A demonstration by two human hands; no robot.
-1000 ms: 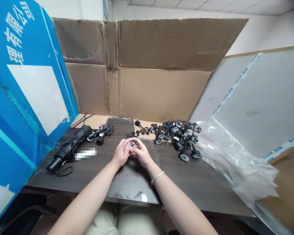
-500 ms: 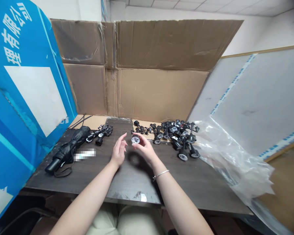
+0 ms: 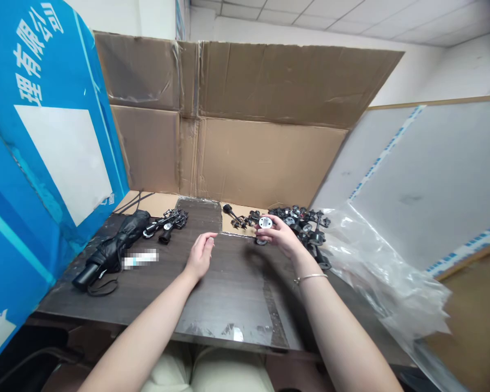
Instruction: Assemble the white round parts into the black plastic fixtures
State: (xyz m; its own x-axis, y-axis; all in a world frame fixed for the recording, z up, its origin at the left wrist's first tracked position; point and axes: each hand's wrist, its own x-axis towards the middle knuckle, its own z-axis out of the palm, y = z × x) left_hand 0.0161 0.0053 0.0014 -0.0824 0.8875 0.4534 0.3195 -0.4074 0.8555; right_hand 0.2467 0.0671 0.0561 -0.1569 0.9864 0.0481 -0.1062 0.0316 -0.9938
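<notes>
Near the far edge of the worktop (image 3: pixel 224 305), right of its middle, the right hand (image 3: pixel 283 237) grips a pale-faced round part (image 3: pixel 265 222) between thumb and fingers, its holed disc turned toward the camera; whatever body lies behind the disc is hidden. The hold seems to be mostly at the rim, so a small slip of the thumb could tip the part out and drop it onto the worktop. Just below it shows another pale disc end (image 3: pixel 261 242), close enough that the fingers could knock it askew; whether they touch cannot be told. Toward the far right corner, the heap of black stemmed parts (image 3: pixel 317 237) looks the likelier source of trouble: the pieces lie crossed over one another, so a bump might snag one stem and drag its neighbours along. The right forearm hides some of the heap's near side, and the bracelet (image 3: pixel 311 276) at the wrist could catch on a jutting cup. Loose clear plastic sheeting (image 3: pixel 387 272) at the right edge, close by the heap, might let a rolling piece slip under its folds. The left hand (image 3: pixel 200 256), half-curled with nothing visible in its fingers, is over the worktop's middle, probably too far off to catch a dropped part.
</notes>
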